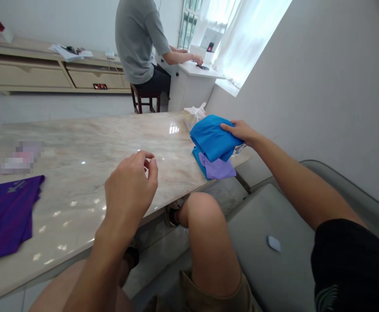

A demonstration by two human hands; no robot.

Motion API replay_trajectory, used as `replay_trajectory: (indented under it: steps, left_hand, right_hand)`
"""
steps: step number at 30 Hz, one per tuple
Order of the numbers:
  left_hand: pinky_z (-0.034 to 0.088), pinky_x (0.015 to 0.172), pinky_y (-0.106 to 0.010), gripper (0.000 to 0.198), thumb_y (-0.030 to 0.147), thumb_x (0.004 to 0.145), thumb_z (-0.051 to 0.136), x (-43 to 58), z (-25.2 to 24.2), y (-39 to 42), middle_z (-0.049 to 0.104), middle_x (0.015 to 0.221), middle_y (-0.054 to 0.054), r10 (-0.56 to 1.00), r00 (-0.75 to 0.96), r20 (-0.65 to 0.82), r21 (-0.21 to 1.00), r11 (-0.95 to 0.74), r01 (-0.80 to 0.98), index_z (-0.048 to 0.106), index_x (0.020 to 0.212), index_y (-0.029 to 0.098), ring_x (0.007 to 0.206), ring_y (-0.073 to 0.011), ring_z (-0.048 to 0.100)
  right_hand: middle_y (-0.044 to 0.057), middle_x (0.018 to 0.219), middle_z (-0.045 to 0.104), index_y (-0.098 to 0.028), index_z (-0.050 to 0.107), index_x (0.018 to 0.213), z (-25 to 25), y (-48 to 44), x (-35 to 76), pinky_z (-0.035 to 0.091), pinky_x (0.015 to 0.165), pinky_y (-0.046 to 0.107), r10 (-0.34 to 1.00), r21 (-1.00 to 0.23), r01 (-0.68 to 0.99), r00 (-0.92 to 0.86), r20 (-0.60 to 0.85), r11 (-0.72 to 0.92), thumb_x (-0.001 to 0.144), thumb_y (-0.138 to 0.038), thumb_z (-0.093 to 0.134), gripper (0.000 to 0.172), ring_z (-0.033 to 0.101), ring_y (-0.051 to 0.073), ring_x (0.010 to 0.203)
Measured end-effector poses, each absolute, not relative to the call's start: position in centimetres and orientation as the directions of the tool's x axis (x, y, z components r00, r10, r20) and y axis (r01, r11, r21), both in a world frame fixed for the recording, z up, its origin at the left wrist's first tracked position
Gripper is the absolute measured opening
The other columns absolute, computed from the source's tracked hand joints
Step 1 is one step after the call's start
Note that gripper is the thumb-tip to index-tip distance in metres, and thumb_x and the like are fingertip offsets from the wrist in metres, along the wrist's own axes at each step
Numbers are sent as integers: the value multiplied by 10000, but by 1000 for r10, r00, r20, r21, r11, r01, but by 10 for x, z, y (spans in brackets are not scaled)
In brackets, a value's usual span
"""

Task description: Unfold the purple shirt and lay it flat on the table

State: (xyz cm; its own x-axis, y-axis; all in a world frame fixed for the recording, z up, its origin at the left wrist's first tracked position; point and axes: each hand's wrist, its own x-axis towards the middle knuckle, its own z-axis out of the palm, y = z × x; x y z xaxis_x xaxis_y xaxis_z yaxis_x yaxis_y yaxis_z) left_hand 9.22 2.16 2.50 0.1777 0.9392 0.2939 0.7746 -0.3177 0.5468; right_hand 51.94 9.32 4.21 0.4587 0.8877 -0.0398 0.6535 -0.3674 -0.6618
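The left hand (131,190) is raised just above the table (111,130), near its front edge. Its grip is partly open, with the fingers loosely curled, and it has hold of nothing. The right hand (239,132) is at the table's right end. Its grip is open, with the fingers extended, and it rests on the blue cloth (213,138) without closing on it. The blue cloth lies folded at the top of a stack at the table's right end. Below it are a lilac cloth (218,169) and a teal cloth (198,161), whose edges show under the blue layer. The stack sits at the table's edge, and a white plastic bag (195,116) stands just behind it, touching the blue cloth. A purple garment (5,214) with a small printed mark lies at the table's left end, running out of view. Between the garment and the far edge of the table lies a blurred item (22,157), which cannot be identified. Beyond the table, a seated person (137,39) faces away on a dark wooden stool (145,99), with both forearms on a white desk (192,82). A low wooden cabinet (27,73) stands beyond the table on the left, and a grey seat (267,242) lies to the table's right.
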Motion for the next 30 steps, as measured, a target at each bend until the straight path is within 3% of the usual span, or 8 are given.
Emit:
replay_trajectory:
  steps: [4, 6, 9, 14, 17, 20, 25, 30]
  left_hand:
    - [535, 753, -372, 313, 398, 1063, 512, 107, 15, 31, 815, 999, -108, 930, 220, 296, 493, -346, 798, 765, 1174, 251, 925, -313, 747]
    - [535, 745, -368, 338, 417, 1065, 509, 109, 11, 31, 822, 1001, -109, 927, 249, 279, 449, -355, 820, 770, 1203, 252, 917, -313, 755]
    - [548, 766, -365, 394, 447, 1081, 478, 96, 3, 15, 833, 1025, -106, 933, 255, 255, 390, -340, 856, 764, 1259, 244, 929, -302, 770]
    - [568, 974, -469, 391, 354, 1078, 439, 37, -25, -64, 842, 1118, -154, 958, 205, 200, 240, -250, 938, 778, 1194, 196, 1069, -342, 777]
    - [550, 1080, -525, 389, 323, 1090, 428, 10, -37, -115, 824, 1256, -164, 977, 166, 134, 198, -191, 961, 786, 1174, 196, 1206, -355, 750]
    - [523, 1186, -553, 438, 371, 1110, 437, -1, -44, -149, 749, 1475, -166, 981, 115, 156, 199, -145, 969, 756, 1353, 194, 1395, -360, 670]
    - [476, 1281, -539, 542, 370, 1109, 471, 11, -63, -178, 601, 1683, -156, 961, 47, 274, 194, -103, 976, 604, 1605, 197, 1590, -367, 516]
    - [445, 1301, -553, 548, 288, 1097, 503, 40, -73, -187, 570, 1703, -175, 923, 10, 385, 156, -76, 985, 577, 1629, 181, 1604, -382, 489]
  right_hand:
    - [275, 1323, 774, -40, 745, 1260, -30, 39, 565, 582, 1106, 498, 778, -436, 670, 615, -128, -601, 1088, -420, 690, 421, 756, 363, 1235]
    - [316, 1414, 727, -23, 697, 1351, -60, 9, 574, 522, 1191, 513, 788, -349, 723, 609, -84, -596, 1052, -346, 711, 440, 706, 391, 1346]
    - [278, 1480, 706, -94, 655, 1433, -79, -36, 559, 525, 1204, 511, 868, -443, 787, 494, 37, -429, 1042, -345, 663, 464, 696, 368, 1370]
    - [164, 1472, 737, -247, 664, 1452, -62, -118, 458, 606, 1120, 523, 950, -675, 733, 263, 170, -82, 1104, -554, 555, 477, 743, 339, 1294]
    - [128, 1563, 687, -287, 636, 1536, -50, -149, 381, 505, 1262, 556, 959, -634, 744, -29, 282, 209, 1127, -511, 515, 482, 641, 340, 1459]
    - [127, 1518, 720, -286, 741, 1416, -47, -151, 315, 342, 1357, 640, 945, -519, 793, -225, 238, 319, 1126, -425, 499, 402, 560, 375, 1523]
    - [169, 1403, 771, -233, 805, 1248, -50, -135, 272, 298, 1339, 643, 938, -367, 866, -288, 192, 341, 1142, -357, 472, 371, 589, 399, 1434]
    - [98, 1377, 799, -263, 809, 1143, -59, -143, 281, 341, 1321, 584, 862, -363, 814, -296, 412, 453, 1111, -247, 531, 280, 631, 337, 1387]
